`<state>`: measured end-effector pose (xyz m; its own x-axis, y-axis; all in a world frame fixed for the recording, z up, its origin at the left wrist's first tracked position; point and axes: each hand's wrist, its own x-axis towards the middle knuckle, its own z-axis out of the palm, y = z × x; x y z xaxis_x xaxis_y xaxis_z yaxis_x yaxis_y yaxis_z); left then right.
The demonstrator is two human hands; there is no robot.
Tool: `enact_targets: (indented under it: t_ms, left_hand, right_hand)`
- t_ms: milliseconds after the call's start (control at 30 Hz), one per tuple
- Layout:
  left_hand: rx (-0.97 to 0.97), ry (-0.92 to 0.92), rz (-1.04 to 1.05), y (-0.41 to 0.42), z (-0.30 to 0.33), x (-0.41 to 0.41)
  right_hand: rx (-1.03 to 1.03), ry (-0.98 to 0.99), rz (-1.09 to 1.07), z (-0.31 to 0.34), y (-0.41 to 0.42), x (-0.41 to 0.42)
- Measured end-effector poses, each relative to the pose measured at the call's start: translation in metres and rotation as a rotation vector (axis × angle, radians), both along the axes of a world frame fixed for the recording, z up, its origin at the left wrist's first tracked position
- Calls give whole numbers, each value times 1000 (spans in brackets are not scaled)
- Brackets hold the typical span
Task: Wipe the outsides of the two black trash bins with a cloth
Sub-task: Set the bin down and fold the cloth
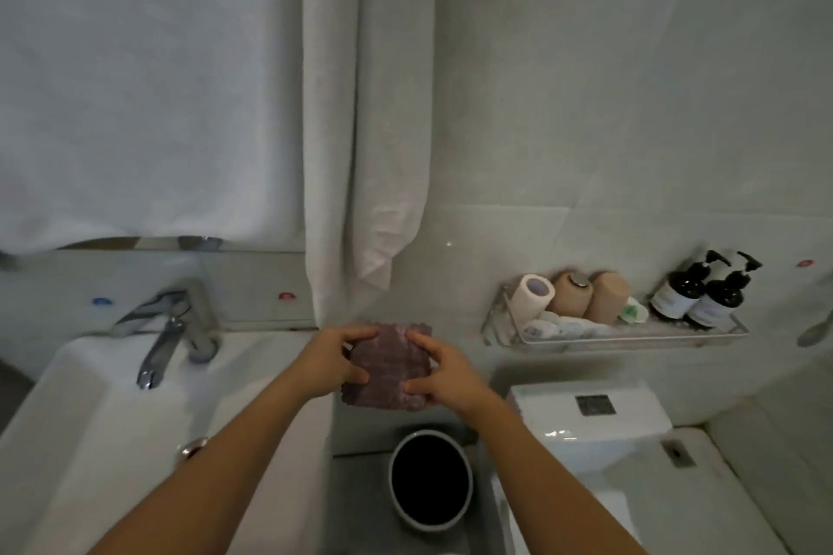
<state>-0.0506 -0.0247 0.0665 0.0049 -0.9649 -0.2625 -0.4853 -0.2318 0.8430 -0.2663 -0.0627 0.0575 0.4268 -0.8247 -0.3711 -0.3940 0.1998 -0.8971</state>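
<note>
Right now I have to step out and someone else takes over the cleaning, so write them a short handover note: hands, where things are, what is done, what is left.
Left hand and right hand: both hold the purplish cloth, one at each side, up in front of the wall between the sink and the toilet.
Bin: one round bin stands on the floor below the hands, between sink and toilet, seen from above. A second bin is not in view.
Done: cloth is in hand; it touches no bin, so no wiping shows.
Left: wipe the outside of this bin, then find and wipe the other one.
</note>
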Motion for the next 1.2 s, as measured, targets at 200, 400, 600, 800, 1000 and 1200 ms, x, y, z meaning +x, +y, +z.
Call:
enact_targets:
  t_ms: [200,400,600,800,1000,1200]
  left_hand:
    - [122,3,95,30,-64,45]
    - [198,14,121,39,-120,68]
    - [229,30,175,48,-160,74]
    - [198,49,225,53,-173,68]
    - [129,-130,145,62,-164,63]
    - [122,-301,-43,57,-151,56]
  right_hand:
    - [126,1,86,-67,17,48]
    - [191,102,98,-122,23,71]
    - [186,107,145,-163,25,81]
    - [175,142,151,-172,27,84]
    - [54,218,191,-179,40,87]
    - [-44,349,290,-173,40,88]
